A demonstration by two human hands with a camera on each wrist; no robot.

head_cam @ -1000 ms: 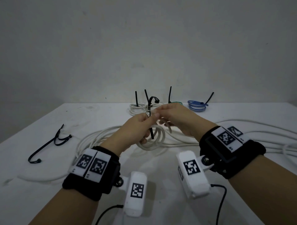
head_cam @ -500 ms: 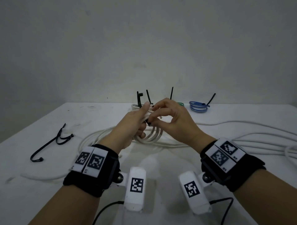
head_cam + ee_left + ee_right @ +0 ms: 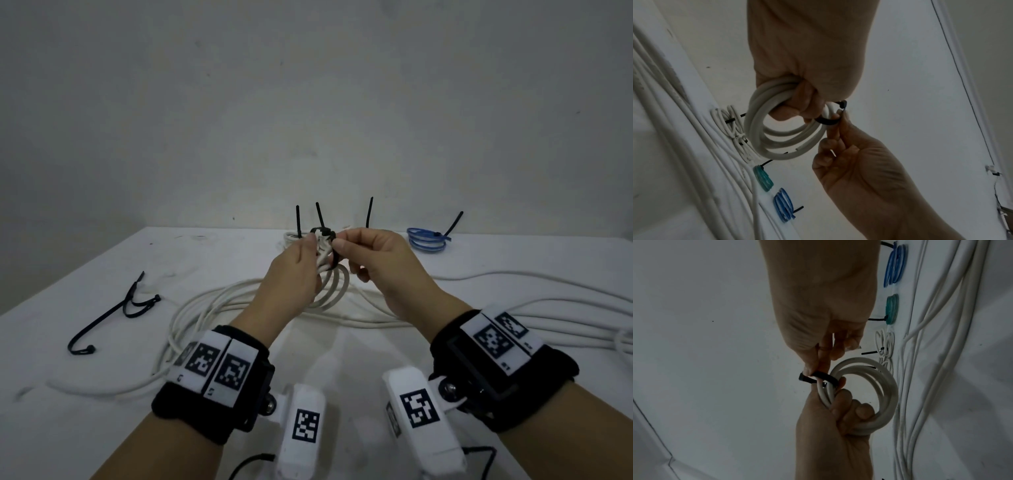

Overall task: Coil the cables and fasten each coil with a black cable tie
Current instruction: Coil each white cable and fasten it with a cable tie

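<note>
Gripping a small coil of white round cable (image 3: 334,287), the left hand (image 3: 291,277) has its fingers curled through and around the loops and holds the coil up above the white table (image 3: 85,404). Over the top of that coil runs a black plastic cable tie (image 3: 823,377), looped round the bunched strands, and the right hand (image 3: 380,263) pinches this tie between thumb and forefinger just beside the left thumb, its other fingers loosely curled. Whether the tie's tail is already through its head I cannot tell. Behind the held coil, along the table's far edge, lie finished bundles: two small white coils (image 3: 726,121), a teal coil (image 3: 763,180) and a blue coil (image 3: 426,240), each with a black tie tail sticking out. Below the held coil and stretching off to its right, long loose white cables (image 3: 513,308) sprawl across the table. To the left of the held coil, well apart from it, spare black cable ties (image 3: 113,313) lie in a hooked tangle on the table. Both wrists wear black bands with printed square markers and white camera housings.
</note>
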